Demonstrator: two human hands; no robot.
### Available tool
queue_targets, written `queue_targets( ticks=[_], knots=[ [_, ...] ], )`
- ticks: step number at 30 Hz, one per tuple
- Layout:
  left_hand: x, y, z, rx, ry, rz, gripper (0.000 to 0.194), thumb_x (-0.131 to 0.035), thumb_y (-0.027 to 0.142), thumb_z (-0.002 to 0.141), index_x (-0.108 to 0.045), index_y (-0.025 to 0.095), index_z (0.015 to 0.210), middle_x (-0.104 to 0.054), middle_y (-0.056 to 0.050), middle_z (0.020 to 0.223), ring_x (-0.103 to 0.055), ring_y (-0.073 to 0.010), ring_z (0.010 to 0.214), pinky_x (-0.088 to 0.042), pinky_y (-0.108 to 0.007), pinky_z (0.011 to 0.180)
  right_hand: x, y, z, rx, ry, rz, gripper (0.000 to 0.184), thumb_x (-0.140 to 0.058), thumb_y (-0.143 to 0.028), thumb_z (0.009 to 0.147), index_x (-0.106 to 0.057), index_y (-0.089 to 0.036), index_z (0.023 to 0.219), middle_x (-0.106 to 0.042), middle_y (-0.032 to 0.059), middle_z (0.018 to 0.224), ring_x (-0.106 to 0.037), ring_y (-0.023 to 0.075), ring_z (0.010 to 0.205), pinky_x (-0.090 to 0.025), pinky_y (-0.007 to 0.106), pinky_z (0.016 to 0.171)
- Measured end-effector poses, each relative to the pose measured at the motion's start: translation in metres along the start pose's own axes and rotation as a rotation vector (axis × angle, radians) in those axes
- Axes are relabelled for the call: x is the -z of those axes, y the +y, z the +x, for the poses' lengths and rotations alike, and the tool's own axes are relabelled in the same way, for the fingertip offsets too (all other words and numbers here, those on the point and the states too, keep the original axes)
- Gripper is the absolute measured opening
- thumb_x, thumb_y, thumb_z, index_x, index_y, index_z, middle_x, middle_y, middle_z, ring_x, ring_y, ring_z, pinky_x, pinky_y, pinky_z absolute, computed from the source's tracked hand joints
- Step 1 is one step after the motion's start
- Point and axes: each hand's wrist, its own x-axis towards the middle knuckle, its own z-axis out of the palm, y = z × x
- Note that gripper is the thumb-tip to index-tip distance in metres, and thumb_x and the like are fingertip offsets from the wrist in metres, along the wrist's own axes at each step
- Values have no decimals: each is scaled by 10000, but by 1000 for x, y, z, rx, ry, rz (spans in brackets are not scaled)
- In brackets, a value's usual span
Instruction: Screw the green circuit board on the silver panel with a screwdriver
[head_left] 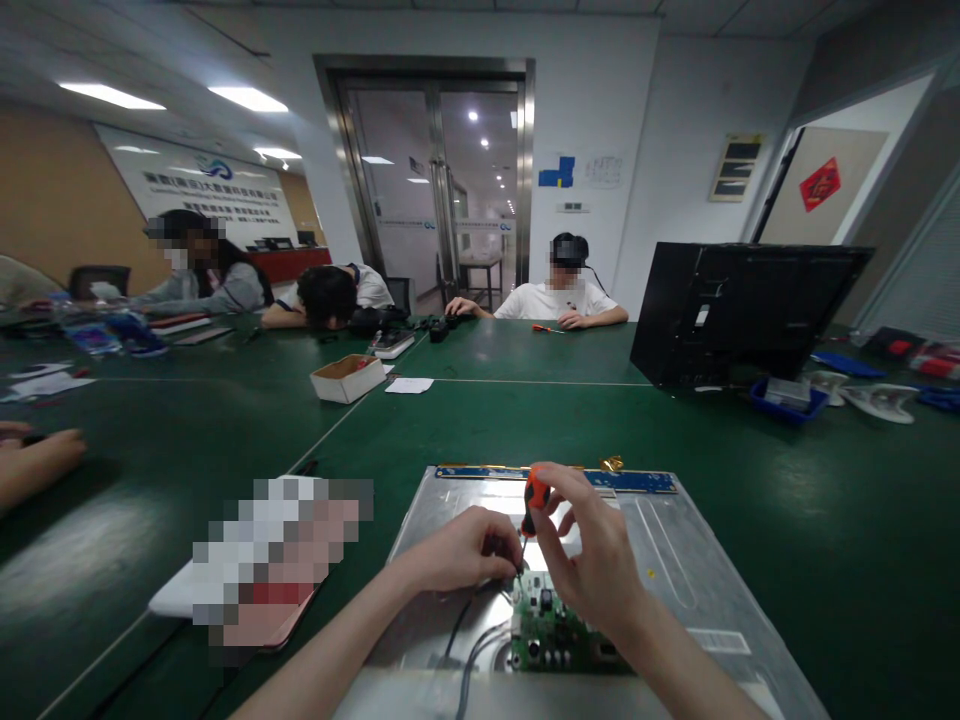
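Observation:
My right hand [592,545] grips a short orange and black screwdriver [535,497] by its handle. The tool stands nearly upright, its shaft pointing down at the upper left corner of a green circuit board [536,625]. Close to the screwdriver's tip, the fingers of my left hand [472,548] are pinched together; what they hold, if anything, is hidden. The board lies on a silvery metal panel [667,560] with a narrow blue circuit strip [637,482] along its far edge. Dark cables [472,650] run across the panel left of the board.
A large black monitor [742,310] stands at the right, beside a blue tray [787,398]. A small open carton [347,380] sits farther back. Left of the panel lie blurred white and pink flat items [285,620]. Other people sit around the green table [487,425]; one person's hand [41,455] rests at far left.

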Motion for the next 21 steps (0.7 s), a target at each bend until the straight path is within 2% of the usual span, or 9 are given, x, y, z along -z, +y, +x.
queue_targets(
  ticks=[4, 8, 11, 14, 18, 21],
  knots=[
    [0, -1, 0, -15, -8, 10, 149, -634, 121, 716, -723, 154, 832, -688, 1, 754, -591, -150, 686, -448, -230, 639, -3, 2, -3, -9, 56, 18, 323, -583, -195, 911, -436, -236, 1195, -667, 51, 952, -651, 147, 695, -509, 234, 487],
    [0, 0, 0, -3, -5, -6, 124, -635, 115, 710, -709, 152, 802, -665, 10, 718, -576, -142, 664, -434, -225, 624, -6, 2, -7, -46, 90, -1, 328, -567, -182, 901, -412, -242, 1184, -670, 45, 922, -652, 144, 651, -511, 237, 481],
    [0, 1, -1, -2, 3, 8, 89, -646, 124, 713, -695, 161, 777, -651, 18, 708, -565, -142, 670, -430, -225, 626, -6, 3, -9, -71, 51, 0, 392, -556, -174, 885, -407, -230, 1244, -670, 49, 908, -639, 155, 635, -529, 272, 507],
    [0, 1, -1, 2, 8, 5, 94, -647, 123, 708, -694, 162, 779, -648, 22, 705, -564, -143, 667, -431, -227, 629, -5, 3, -9, -36, 12, -15, 433, -528, -160, 889, -412, -223, 1302, -666, 85, 993, -639, 170, 689, -541, 299, 545],
    [0, 3, -1, -2, 11, -13, 107, -633, 111, 693, -692, 155, 771, -625, 28, 676, -551, -138, 640, -417, -219, 599, -3, 2, -6, -14, -46, 29, 437, -470, -126, 912, -404, -230, 1330, -618, 109, 1091, -620, 173, 774, -526, 274, 540],
    [0, 5, -1, -3, 17, -14, 107, -633, 113, 693, -696, 155, 769, -628, 21, 689, -554, -141, 646, -417, -216, 593, -3, 2, -5, -38, -51, 32, 409, -469, -131, 923, -400, -226, 1315, -607, 94, 1043, -599, 167, 752, -512, 266, 529]
  ],
)
